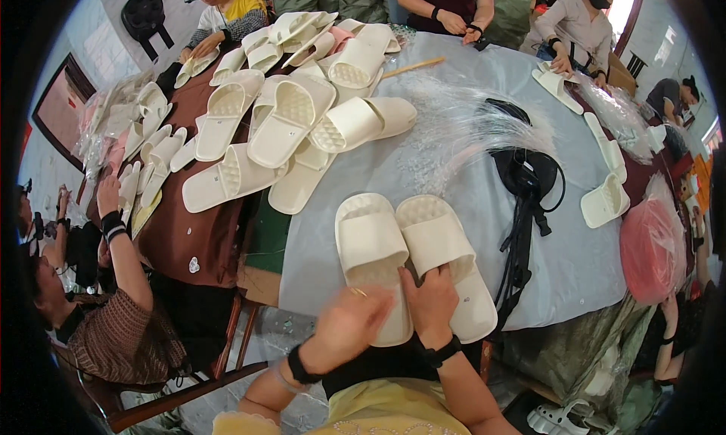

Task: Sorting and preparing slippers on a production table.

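Two cream slide slippers lie side by side in front of me at the table's near edge, toes pointing away. My left hand (354,318), smeared by motion, is over the heel part of the left slipper (370,242); its fingers do not show clearly. My right hand (432,302) grips the inner edge of the right slipper (435,238), thumb between the two slippers and fingers reaching under the strap. Both wrists wear black bands. A large heap of cream slippers (291,113) lies ahead to the left, a few pink ones among them.
Clear thin plastic strands (484,128) spread across the grey-covered table (302,272). A black strapped device (523,178) with a cord lies right of my slippers. More slippers (605,200) and a pink plastic-wrapped bundle (652,242) are at the right. Several people work around the table.
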Tool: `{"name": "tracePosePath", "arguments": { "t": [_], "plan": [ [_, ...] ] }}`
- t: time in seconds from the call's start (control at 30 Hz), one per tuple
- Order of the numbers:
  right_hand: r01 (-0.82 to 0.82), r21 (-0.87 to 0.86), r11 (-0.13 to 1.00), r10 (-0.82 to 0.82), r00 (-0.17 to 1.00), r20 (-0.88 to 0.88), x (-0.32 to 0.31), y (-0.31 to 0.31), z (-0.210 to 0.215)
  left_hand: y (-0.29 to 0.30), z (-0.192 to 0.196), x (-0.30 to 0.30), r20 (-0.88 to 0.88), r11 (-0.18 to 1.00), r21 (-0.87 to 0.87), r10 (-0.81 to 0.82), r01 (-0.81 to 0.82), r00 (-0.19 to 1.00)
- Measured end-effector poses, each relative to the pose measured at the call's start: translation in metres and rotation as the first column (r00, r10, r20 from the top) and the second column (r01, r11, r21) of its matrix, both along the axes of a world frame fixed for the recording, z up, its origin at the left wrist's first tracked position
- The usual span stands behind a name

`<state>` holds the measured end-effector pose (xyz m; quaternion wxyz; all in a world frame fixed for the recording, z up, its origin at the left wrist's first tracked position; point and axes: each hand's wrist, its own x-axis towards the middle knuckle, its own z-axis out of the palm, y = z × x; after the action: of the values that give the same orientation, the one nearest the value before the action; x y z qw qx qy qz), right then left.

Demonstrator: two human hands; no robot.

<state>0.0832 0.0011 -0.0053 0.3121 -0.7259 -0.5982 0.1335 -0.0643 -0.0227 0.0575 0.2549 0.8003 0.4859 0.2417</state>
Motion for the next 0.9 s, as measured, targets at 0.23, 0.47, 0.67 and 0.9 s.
{"name": "tracePosePath", "arguments": {
  "t": [0.23, 0.47, 0.67, 0.9],
  "plan": [
    [0.010, -0.010, 1.000, -0.010, 1.000, 0.013, 0.001, 0.001, 0.002, 0.128, -0.009, -0.067, -0.181, 0.982, 0.189, 0.052, -0.017, 0.982],
    [0.000, -0.029, 1.000, 0.000, 1.000, -0.007, 0.001, -0.001, 0.001, 0.174, -0.025, -0.077, -0.242, 0.956, 0.100, -0.244, 0.275, 0.939],
    [0.000, -0.041, 0.999, -0.002, 0.999, -0.039, 0.002, 0.000, 0.005, 0.178, -0.025, -0.069, -0.286, 0.945, -0.022, -0.318, 0.326, 0.904],
    [0.001, -0.011, 1.000, -0.001, 1.000, -0.025, 0.003, 0.000, 0.003, 0.177, -0.009, -0.077, -0.145, 0.908, -0.186, -0.403, 0.375, 0.904]
  ]
}}
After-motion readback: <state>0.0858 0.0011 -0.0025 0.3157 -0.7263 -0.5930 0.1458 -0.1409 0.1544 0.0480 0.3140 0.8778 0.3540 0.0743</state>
